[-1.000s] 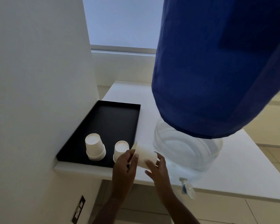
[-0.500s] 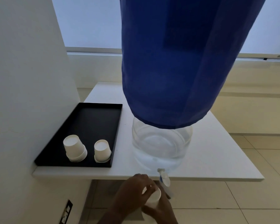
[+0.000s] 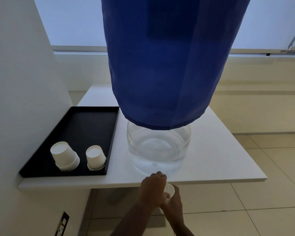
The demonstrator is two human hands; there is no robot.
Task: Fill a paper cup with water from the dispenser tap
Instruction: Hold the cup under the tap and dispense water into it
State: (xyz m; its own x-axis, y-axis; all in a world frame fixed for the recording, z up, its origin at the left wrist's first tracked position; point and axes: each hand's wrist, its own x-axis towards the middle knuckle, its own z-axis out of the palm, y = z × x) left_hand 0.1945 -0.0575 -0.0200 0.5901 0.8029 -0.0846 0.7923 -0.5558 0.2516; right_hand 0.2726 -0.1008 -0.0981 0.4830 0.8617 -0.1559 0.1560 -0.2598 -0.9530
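A white paper cup (image 3: pixel 171 190) stands upright just below the table's front edge, held from underneath by my right hand (image 3: pixel 174 204). My left hand (image 3: pixel 152 189) is above and left of it, with its fingers closed at the foot of the clear glass dispenser (image 3: pixel 158 147), where the tap is. That hand hides the tap. I cannot tell whether water is running. A blue cloth cover (image 3: pixel 160 65) wraps the big bottle on top of the dispenser.
A black tray (image 3: pixel 85 126) on the white table (image 3: pixel 220 160) holds two upside-down stacks of paper cups (image 3: pixel 63 155) (image 3: pixel 94 157). A white wall stands close on the left, with a socket (image 3: pixel 61 225) low down. Tiled floor lies below.
The cup has moved from beside the tray to under the tap. My left hand has left the cup and gone up onto the tap, which now is hidden.
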